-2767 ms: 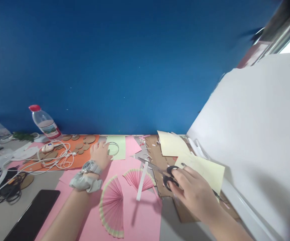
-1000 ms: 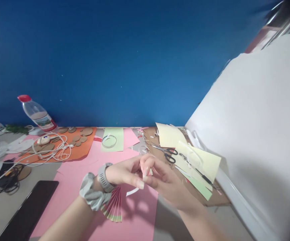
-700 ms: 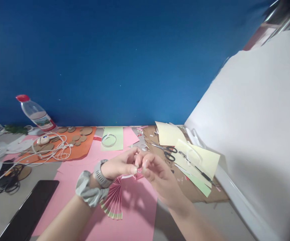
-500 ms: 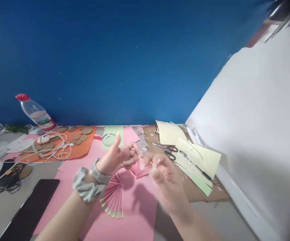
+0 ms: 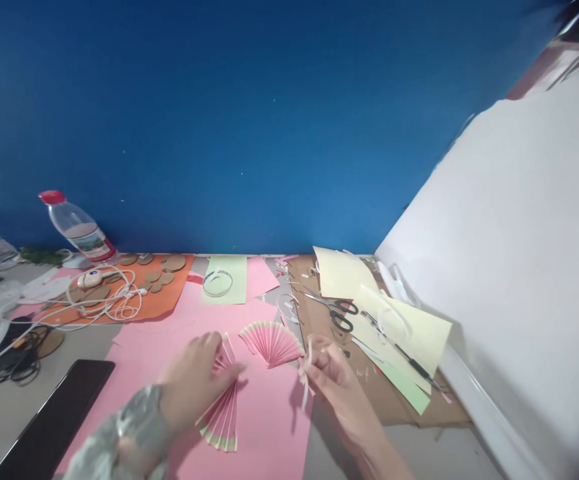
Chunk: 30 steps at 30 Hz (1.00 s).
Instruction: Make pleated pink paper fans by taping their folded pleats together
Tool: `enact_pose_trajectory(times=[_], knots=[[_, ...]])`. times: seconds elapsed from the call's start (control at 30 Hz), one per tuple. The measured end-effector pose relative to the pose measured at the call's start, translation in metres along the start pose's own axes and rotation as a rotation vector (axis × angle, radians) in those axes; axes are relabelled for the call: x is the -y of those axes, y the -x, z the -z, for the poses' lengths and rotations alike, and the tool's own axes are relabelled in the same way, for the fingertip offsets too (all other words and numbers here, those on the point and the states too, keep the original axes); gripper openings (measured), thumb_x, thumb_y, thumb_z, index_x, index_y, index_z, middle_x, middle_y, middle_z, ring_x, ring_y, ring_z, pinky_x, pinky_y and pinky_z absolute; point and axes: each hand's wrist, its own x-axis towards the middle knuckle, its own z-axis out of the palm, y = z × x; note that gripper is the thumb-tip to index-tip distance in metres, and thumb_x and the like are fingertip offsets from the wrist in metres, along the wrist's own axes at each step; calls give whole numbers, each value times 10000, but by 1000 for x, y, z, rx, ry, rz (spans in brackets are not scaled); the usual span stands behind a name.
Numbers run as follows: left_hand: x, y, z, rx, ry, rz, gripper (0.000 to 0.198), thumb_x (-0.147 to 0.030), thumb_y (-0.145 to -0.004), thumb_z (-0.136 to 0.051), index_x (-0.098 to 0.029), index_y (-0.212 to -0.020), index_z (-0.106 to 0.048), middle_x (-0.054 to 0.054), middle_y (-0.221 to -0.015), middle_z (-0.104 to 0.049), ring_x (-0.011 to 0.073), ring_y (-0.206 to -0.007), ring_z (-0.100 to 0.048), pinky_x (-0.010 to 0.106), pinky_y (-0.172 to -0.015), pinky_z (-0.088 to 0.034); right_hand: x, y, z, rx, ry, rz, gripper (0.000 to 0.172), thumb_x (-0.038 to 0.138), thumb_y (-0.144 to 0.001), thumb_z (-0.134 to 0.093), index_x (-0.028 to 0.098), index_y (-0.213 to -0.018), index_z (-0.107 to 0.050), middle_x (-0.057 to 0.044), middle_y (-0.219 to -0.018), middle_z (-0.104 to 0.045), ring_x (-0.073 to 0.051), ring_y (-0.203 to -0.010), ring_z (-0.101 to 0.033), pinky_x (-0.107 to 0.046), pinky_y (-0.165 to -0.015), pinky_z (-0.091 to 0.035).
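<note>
Two pleated paper fans, pink with pale green edges, lie on a large pink sheet (image 5: 264,427). My left hand (image 5: 197,377) is closed around the upper part of the left fan (image 5: 223,417), thumb and fingers on its folds; the hand is slightly blurred. The right fan (image 5: 271,345) lies spread, its curved edge facing away from me. At the right edge of the pink sheet, my right hand (image 5: 325,368) pinches a thin white strip (image 5: 306,393) between thumb and fingers, just beside the right fan.
Scissors (image 5: 338,311), a black pen (image 5: 404,353) and cream sheets (image 5: 344,275) lie on cardboard (image 5: 394,413) at the right. At the left are a phone (image 5: 54,420), tangled cables (image 5: 14,353), a bottle (image 5: 82,230) and an orange sheet (image 5: 169,308). A green sheet (image 5: 239,280) holds a wire ring.
My hands have come down and moved apart. My left hand has taken hold of the left fan, and the white strip now shows in my right hand.
</note>
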Motion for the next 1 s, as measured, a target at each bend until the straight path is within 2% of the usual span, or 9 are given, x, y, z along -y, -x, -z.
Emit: enact_pose_trajectory(times=[0.07, 0.13, 0.2, 0.27, 0.4, 0.63, 0.73, 0.83, 1.0], knots=[[0, 18, -26, -69, -65, -5, 431, -595, -687, -560, -191, -830, -514, 65, -912, -554, 273, -874, -508, 395, -735, -389, -3, -2, 5, -39, 12, -18, 430, 303, -735, -699, 268, -1109, -489, 57, -669, -494, -106, -626, -446, -242, -639, -362], [3, 30, -44, -162, -100, 11, 481, -566, -652, -613, -181, -930, -536, 96, -1052, -524, 314, -1001, -468, 460, -839, -378, -4, -5, 8, -34, 87, -11, 319, 323, -712, -713, 221, -978, -569, 33, -692, -504, -125, -675, -464, -258, -671, -368], [9, 36, -52, -191, -66, 2, 446, -510, -699, -596, -187, -999, -530, 98, -1099, -504, 312, -1047, -450, 473, -874, -380, -5, -7, 9, -26, 168, 18, 213, 344, -706, -710, 193, -777, -577, 18, -708, -512, -135, -707, -465, -261, -691, -364], [15, 37, -51, -165, -17, -28, 333, -439, -772, -541, -198, -1000, -531, 89, -1089, -507, 288, -1040, -459, 468, -892, -385, -7, -9, 9, -31, 203, 30, 237, 364, -723, -690, 194, -691, -528, 24, -692, -504, -130, -697, -451, -251, -677, -355], [22, 35, -37, -102, 52, -69, 183, -348, -848, -456, -221, -940, -550, 68, -1030, -534, 252, -1019, -486, 438, -906, -400, -15, -9, 6, -7, 216, 18, 247, 388, -761, -647, 199, -698, -501, 32, -674, -489, -124, -682, -437, -241, -651, -340], [15, 35, -23, 54, 70, -104, 152, -221, -835, -431, -225, -921, -557, 68, -1005, -569, 229, -963, -529, 411, -876, -441, -28, -8, 5, 88, 189, -42, 237, 381, -753, -660, 197, -737, -511, 37, -679, -491, -99, -612, -418, -229, -600, -327], [15, 37, -15, 102, 25, -184, 257, -77, -771, -381, -236, -877, -553, 42, -1002, -575, 208, -989, -532, 462, -975, -364, -27, -7, 4, 107, 186, -55, 244, 382, -751, -661, 190, -725, -513, 35, -673, -488, -98, -608, -413, -223, -576, -312], [21, 39, -9, 78, -34, -223, 289, -29, -715, -370, -240, -805, -545, 23, -1002, -575, 219, -1061, -501, 527, -1023, -277, -26, -6, 1, 115, 181, -43, 244, 381, -752, -658, 186, -712, -517, 30, -676, -496, -104, -628, -422, -221, -584, -313], [23, 41, -14, -65, -15, -215, 138, -218, -773, -506, -232, -899, -558, 64, -1120, -535, 253, -1100, -469, 431, -925, -427, -27, -5, 1, 104, 165, -62, 236, 370, -759, -654, 192, -709, -507, 37, -665, -472, -105, -631, -415, -221, -594, -315]])
